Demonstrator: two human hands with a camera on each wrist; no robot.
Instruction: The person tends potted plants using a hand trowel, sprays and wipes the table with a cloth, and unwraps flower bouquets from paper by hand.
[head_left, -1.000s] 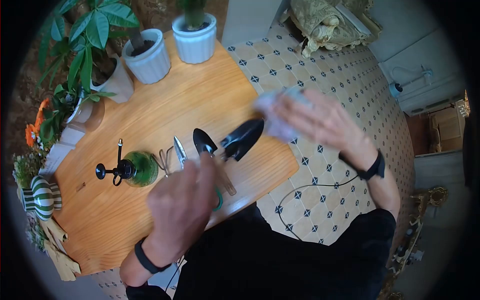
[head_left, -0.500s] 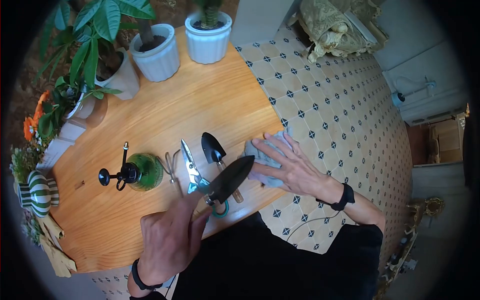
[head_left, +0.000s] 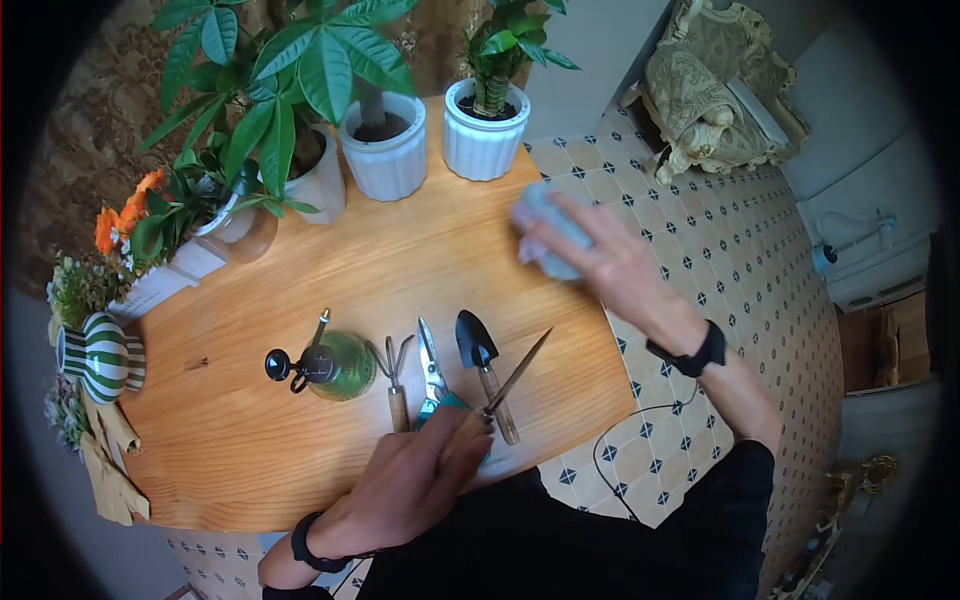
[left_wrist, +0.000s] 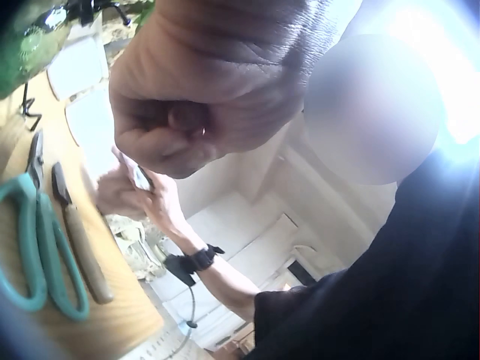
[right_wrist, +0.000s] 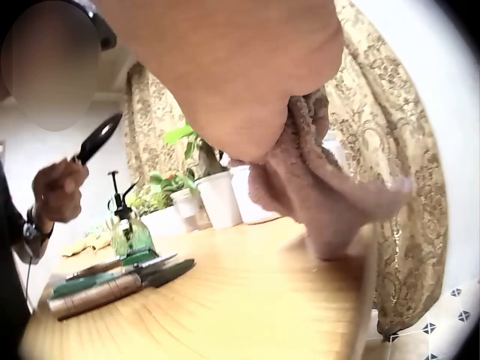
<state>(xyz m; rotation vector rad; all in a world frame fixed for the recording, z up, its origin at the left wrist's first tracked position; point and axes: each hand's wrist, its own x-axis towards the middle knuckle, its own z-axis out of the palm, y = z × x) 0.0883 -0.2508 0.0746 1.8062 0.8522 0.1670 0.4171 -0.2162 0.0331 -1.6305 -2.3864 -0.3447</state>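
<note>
Nearest, at 7 o'clock, I see the left hand [head_left: 405,490] with fingers curled around the handle of a dark metal trowel [head_left: 520,370]; its blade shows edge-on, its handle mostly hidden. Under it, partly covered, lie the green-handled steel shears [head_left: 432,370]. At 8 o'clock stands a green glass spray bottle [head_left: 345,367]. Between 2 and 3 o'clock, the right hand [head_left: 625,270] grips a crumpled greyish cloth [head_left: 548,225] above the wooden table [head_left: 330,270]; from blur, I cannot tell each finger. Ribbed white pots [head_left: 487,142] stand toward 12 o'clock.
</note>
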